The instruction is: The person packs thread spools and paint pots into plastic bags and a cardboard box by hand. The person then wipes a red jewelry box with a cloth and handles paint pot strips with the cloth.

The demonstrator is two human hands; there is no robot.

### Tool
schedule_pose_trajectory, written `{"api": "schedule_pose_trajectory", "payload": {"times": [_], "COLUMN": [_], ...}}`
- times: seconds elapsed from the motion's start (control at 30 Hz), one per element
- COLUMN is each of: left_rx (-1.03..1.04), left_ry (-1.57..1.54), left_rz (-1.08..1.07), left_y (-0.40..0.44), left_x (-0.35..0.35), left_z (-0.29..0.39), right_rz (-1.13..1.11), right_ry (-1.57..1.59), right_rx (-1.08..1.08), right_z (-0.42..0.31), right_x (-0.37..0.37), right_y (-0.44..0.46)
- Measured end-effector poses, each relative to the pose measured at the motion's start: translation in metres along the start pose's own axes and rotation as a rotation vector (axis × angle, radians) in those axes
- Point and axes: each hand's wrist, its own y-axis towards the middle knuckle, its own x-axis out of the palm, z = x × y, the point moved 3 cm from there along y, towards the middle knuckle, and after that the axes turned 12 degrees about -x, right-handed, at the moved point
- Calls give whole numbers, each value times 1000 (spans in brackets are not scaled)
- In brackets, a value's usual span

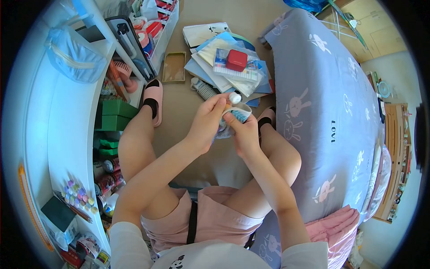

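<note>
In front of my knees, my left hand (207, 120) is closed around a small bottle with a white cap (234, 97). A bit of orange shows below the cap. My right hand (244, 133) grips a small soft pouch (242, 115) with a pale rim and blue-patterned fabric, its thumb pressed over the rim. The bottle sits at the pouch's mouth; whether it is partly inside I cannot tell. My fingers hide much of both things, and the left fingertips also touch the pouch.
A pile of papers and plastic sleeves (210, 67) lies on the floor ahead, topped by a red box (236, 60). Beside it is a shallow tray (174, 80). A bed with a grey-blue cover (309, 107) stands right; a white desk (71, 121) and green boxes (117, 115) are left.
</note>
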Motion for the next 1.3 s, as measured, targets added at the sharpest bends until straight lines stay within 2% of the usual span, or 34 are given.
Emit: {"api": "schedule_pose_trajectory", "payload": {"times": [0.1,0.2,0.27,0.37,0.47,0.63,0.8,0.87,1.0,1.07,1.17,1.3], "left_rx": [-30,-86,-114,-176,-211,-192,-220,-242,-236,-194,-210,-214], "left_ry": [77,121,-4,-11,-85,-132,-124,-140,-135,-97,-129,-134], "left_rz": [36,-43,-84,-80,-69,-43,-89,-69,-93,-50,-66,-78], "left_y": [-6,-7,-1,2,-3,-8,-5,-6,-3,-6,-10,-11], "left_x": [3,4,-3,-8,-6,-4,-7,-7,-12,-8,-5,0], "left_z": [13,19,11,6,11,5,1,1,-4,-3,-3,2], "right_rz": [48,53,46,74,61,-77,17,88,22,-60,32,27], "right_ry": [13,-26,-52,-23,-90,-145,-102,20,-37,-190,-171,-64], "right_rx": [-47,-60,-53,-19,-84,-49,-57,-2,-47,-112,-122,-127], "right_z": [-7,-16,-17,-13,-13,-16,-18,-18,-15,-18,-14,-17], "right_x": [-4,-6,-7,-10,-9,-4,-3,-8,-8,-4,-9,-10], "right_y": [3,4,5,7,5,-1,0,4,2,-1,-2,-1]}}
